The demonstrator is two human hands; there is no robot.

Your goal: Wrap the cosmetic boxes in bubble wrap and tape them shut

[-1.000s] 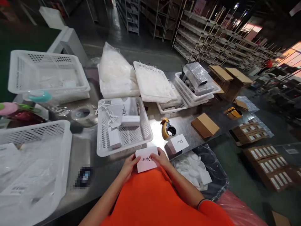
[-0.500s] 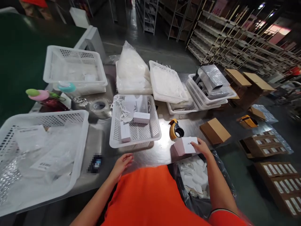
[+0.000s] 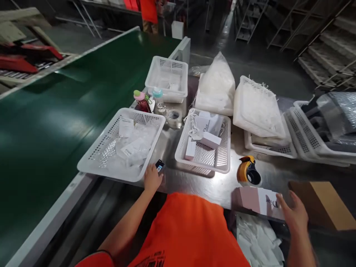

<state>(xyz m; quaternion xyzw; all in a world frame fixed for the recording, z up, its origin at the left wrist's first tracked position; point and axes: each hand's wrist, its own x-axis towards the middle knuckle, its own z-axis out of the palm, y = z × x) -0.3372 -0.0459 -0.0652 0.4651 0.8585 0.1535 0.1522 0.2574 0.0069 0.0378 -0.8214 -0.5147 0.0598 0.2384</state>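
On the steel table's front edge, my left hand (image 3: 152, 178) touches a small dark device (image 3: 159, 165) with a lit screen, beside a white basket (image 3: 83, 163) of clear plastic packets; its fingers are bent and partly hidden. At the right, my right hand (image 3: 296, 215) is at the end of a white printed box (image 3: 264, 200), thumb and fingers spread apart, the fingertips near the box's edge. A yellow tape dispenser (image 3: 246, 171) lies behind that box. White boxes and a paper bag (image 3: 201, 126) with cord handles lie in the middle basket (image 3: 227, 148).
A brown carton (image 3: 322, 204) is right of my right hand. Behind stand a tape roll (image 3: 174, 118), bottles (image 3: 143, 101), a filled plastic bag (image 3: 218, 81) and more baskets (image 3: 258, 107). A green conveyor (image 3: 55, 122) runs along the left. A person (image 3: 149, 13) stands far back.
The view has turned left. My left hand has moved from the bare table to the small dark device. My right hand's fingers have spread apart at the white box.
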